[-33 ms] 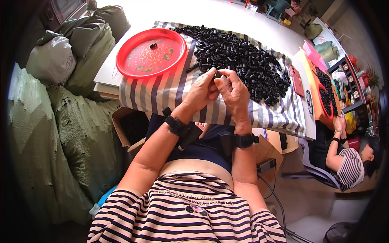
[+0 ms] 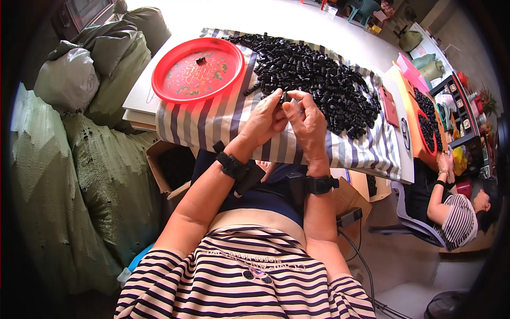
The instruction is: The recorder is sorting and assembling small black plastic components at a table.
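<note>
My left hand (image 2: pixel 264 121) and my right hand (image 2: pixel 307 121) meet fingertip to fingertip over the striped cloth (image 2: pixel 212 125) on the table. Together they pinch a small black part (image 2: pixel 284 98). Just beyond my fingers lies a big heap of black parts (image 2: pixel 319 74) of the same kind. A round red tray (image 2: pixel 180 80) sits to the far left of my hands with one black piece (image 2: pixel 201 60) in it. Both wrists wear black bands.
Bulging green sacks (image 2: pixel 106 175) and a grey sack (image 2: pixel 66 74) stand to my left. An open cardboard box (image 2: pixel 159 159) sits under the table edge. At the right another person (image 2: pixel 457 212) sits by a second red tray of black parts (image 2: pixel 425 125).
</note>
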### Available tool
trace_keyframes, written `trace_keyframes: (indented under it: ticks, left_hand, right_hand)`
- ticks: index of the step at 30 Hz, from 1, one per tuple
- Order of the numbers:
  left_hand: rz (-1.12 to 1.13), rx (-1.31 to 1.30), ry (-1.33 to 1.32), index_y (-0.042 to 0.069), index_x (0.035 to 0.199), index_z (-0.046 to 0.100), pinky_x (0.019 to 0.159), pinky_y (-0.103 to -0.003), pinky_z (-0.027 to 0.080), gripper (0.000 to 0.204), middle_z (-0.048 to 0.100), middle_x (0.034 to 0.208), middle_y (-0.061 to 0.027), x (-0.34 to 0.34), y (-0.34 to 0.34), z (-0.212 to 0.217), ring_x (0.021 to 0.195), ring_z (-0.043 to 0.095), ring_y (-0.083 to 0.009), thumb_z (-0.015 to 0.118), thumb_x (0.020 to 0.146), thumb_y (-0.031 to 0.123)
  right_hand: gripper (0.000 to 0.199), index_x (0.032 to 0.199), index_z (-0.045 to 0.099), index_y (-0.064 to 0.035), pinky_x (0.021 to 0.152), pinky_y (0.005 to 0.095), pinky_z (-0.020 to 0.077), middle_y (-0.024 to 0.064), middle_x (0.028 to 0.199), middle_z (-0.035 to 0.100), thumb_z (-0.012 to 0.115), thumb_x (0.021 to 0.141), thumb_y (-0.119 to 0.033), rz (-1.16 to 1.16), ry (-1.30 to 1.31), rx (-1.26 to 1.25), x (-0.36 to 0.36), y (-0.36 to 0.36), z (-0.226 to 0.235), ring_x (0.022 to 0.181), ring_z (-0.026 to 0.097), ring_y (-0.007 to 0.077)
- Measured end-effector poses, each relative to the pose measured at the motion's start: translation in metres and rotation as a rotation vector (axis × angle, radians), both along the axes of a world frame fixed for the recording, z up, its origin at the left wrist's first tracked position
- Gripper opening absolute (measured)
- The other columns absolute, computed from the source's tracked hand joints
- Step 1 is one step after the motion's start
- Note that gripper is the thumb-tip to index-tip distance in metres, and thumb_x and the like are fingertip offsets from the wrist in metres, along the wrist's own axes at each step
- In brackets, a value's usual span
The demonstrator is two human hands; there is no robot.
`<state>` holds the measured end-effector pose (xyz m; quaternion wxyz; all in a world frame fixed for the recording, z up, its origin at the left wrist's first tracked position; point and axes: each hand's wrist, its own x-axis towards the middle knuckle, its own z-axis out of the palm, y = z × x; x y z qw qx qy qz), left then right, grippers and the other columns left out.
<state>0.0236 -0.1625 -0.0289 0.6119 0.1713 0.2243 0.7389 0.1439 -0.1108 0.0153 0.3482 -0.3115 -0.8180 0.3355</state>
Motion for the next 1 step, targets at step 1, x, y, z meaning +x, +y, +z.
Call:
trace_keyframes:
  ticks: [1]
  left_hand:
    - [-0.001, 0.0, 0.001, 0.013, 0.08, 0.054, 0.042, -0.024, 0.025, 0.03, 0.042, 0.059, 0.0034, 0.0, 0.0003, 0.0003, 0.047, 0.035, -0.0092, 0.051, 0.097, 0.037]
  right_hand:
    - [0.045, 0.112, 0.06, -0.0103, 0.066, 0.0343, 0.0509, 0.0153, 0.096, 0.067, 0.066, 0.084, -0.046, -0.02, -0.004, -0.005, 0.0024, 0.0028, -0.0008, 0.079, 0.066, 0.0214]
